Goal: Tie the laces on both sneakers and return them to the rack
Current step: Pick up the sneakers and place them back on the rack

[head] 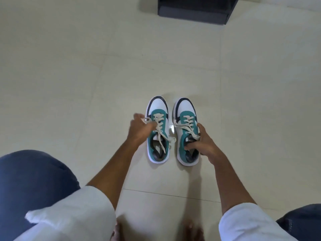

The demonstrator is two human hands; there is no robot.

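Two white, teal and navy sneakers stand side by side on the floor, toes pointing away from me. The left sneaker has loose cream laces; my left hand pinches a lace at its left side. The right sneaker also has untied laces trailing across its tongue. My right hand grips that shoe at its collar, fingers reaching into the opening.
A dark rack or cabinet stands on the floor at the top, well beyond the shoes. Pale floor tiles surround everything. My knees in blue trousers and my bare feet are at the bottom edge.
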